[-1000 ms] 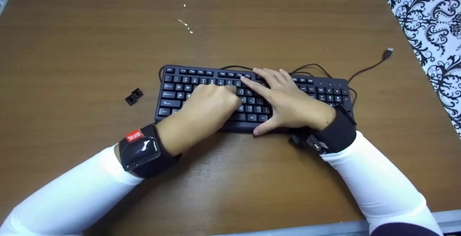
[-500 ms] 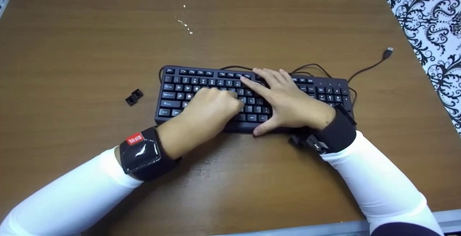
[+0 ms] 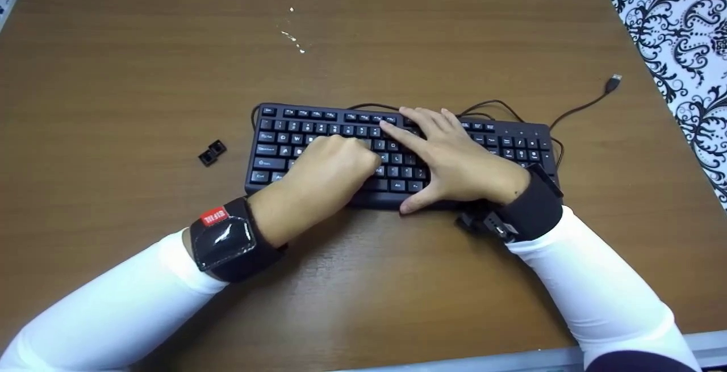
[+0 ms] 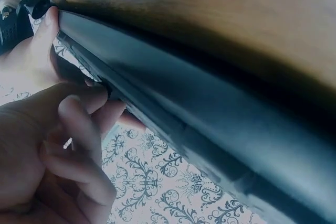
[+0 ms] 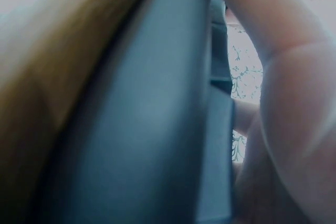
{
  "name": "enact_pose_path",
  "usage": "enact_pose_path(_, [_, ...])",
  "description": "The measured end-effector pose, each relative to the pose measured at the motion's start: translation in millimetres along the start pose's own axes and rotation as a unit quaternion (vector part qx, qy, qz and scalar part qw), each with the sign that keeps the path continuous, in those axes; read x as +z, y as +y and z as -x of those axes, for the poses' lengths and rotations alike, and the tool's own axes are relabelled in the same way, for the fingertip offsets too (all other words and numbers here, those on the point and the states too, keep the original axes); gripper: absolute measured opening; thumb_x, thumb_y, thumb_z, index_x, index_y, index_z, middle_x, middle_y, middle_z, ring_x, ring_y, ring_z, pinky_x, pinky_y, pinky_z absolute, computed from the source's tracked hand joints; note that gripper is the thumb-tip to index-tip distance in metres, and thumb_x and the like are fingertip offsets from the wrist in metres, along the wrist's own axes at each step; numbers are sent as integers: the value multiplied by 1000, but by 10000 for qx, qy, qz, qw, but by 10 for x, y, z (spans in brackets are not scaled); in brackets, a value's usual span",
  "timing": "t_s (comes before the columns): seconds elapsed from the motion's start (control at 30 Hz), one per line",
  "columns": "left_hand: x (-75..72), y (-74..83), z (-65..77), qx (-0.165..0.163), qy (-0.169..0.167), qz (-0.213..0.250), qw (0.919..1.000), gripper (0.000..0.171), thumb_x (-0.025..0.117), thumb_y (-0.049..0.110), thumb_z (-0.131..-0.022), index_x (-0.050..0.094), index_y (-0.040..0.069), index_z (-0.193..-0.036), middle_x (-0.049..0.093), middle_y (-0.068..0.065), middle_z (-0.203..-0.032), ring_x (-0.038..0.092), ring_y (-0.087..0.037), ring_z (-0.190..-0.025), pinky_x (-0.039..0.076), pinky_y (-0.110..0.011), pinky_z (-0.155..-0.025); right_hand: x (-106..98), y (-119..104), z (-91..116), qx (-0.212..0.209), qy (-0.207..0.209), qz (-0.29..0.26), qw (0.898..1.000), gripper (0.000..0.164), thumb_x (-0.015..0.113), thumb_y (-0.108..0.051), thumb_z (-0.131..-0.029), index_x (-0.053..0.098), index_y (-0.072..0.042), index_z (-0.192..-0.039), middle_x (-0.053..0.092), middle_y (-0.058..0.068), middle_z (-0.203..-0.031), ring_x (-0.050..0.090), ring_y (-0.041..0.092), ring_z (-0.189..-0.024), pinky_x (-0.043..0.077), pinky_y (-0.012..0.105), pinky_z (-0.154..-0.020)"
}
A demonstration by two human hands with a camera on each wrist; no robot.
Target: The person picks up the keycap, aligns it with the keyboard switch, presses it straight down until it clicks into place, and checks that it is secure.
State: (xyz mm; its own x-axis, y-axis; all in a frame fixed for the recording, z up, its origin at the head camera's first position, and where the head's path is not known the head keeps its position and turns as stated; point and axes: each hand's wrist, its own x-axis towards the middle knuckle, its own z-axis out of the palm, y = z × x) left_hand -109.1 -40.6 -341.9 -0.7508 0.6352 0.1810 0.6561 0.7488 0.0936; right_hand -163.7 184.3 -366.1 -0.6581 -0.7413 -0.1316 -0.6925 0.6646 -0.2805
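Note:
A black keyboard (image 3: pixel 375 184) lies on the wooden table. Curled over its middle-left keys is my left hand (image 3: pixel 329 164). In the left wrist view, the thumb and forefinger of the left hand (image 4: pixel 68 129) pinch a keycap at the keyboard's top face; the fingertips partly hide it. My right hand (image 3: pixel 448 156) is spread flat across the keys to the right of the left hand, its thumb at the front edge. The right wrist view shows the right hand (image 5: pixel 294 77) close against the keyboard's side (image 5: pixel 142 103).
Two small black keycaps (image 3: pixel 212 153) lie on the table (image 3: pixel 113 105) left of the keyboard. A cable (image 3: pixel 579 108) runs behind the keyboard to a USB plug (image 3: pixel 613 83) at the right. Small white marks (image 3: pixel 292 40) show farther back.
My left hand shifts slightly toward me and right, then back up and left, still over the same keys. The right hand stays in place.

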Motion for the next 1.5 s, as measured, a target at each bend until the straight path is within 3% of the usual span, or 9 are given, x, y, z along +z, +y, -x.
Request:
enact_pose_path(0.4, [-26, 17, 54, 125, 184, -297, 9993, 19, 65, -6, -83, 77, 7, -90, 73, -10, -84, 71, -31, -69, 61, -45, -61, -10, -26, -18, 23, -45, 30, 10000, 127, 75, -78, -62, 15, -28, -161, 13, 18, -166, 14, 38, -153, 5, 64, -122])
enact_pose_path(0.63, [-40, 105, 37, -9, -22, -343, 9994, 21, 67, -8, -81, 78, 6, -93, 74, -11, -92, 72, -32, -73, 62, -45, -64, -17, -23, -8, -66, 51, 17, 10000, 127, 78, -75, -61, 17, -27, -161, 15, 19, -165, 15, 39, -152, 6, 66, -121])
enact_pose_path(0.8, [19, 234, 33, -57, -125, -746, 9971, 21, 66, -7, -81, 78, 6, -92, 74, -13, -93, 72, -28, -73, 62, -41, -65, -16, -15, 1, -67, 90, -23, 9999, 127, 80, -73, -60, 18, -26, -161, 15, 19, -165, 16, 41, -151, 7, 66, -121])
enact_pose_path(1.03, [80, 296, 75, -88, 57, -1262, 9919, 21, 65, -6, -82, 79, 7, -90, 73, -10, -88, 71, -23, -66, 60, -36, -57, 1, 8, 0, -32, 94, -33, 9999, 126, 79, -74, -61, 18, -28, -161, 15, 18, -165, 16, 40, -152, 6, 66, -121])
enact_pose_path(1.17, [74, 249, 53, -2, -16, -1071, 9942, 21, 65, -7, -82, 79, 7, -91, 74, -11, -89, 72, -25, -68, 61, -38, -60, -3, 10, 11, 28, 55, -28, 10000, 127, 79, -75, -61, 17, -28, -161, 14, 18, -165, 14, 40, -152, 5, 65, -122])
enact_pose_path(1.3, [59, 148, 44, -8, -24, -405, 9992, 23, 64, -11, -80, 77, 4, -90, 73, -13, -91, 72, -30, -72, 62, -42, -65, 8, 14, 10, 87, -25, -29, 10000, 127, 76, -77, -61, 15, -28, -161, 13, 17, -166, 13, 39, -153, 4, 64, -122])
enact_pose_path(1.4, [39, 60, 54, -146, 88, 196, 9997, 21, 63, -12, -81, 75, 4, -87, 72, -12, -86, 72, -31, -74, 61, -43, -66, 16, 16, 5, 100, -73, -14, 9999, 127, 75, -79, -62, 13, -29, -161, 12, 17, -166, 12, 38, -153, 4, 64, -123])
enact_pose_path(1.5, [10, 6, 58, -427, 8, 638, 9971, 11, 66, -3, -86, 74, 5, -87, 70, -11, -84, 72, -32, -77, 61, -43, -68, 11, 7, 2, 99, -90, 2, 9999, 127, 74, -79, -62, 13, -29, -161, 12, 17, -166, 12, 38, -153, 4, 64, -123])
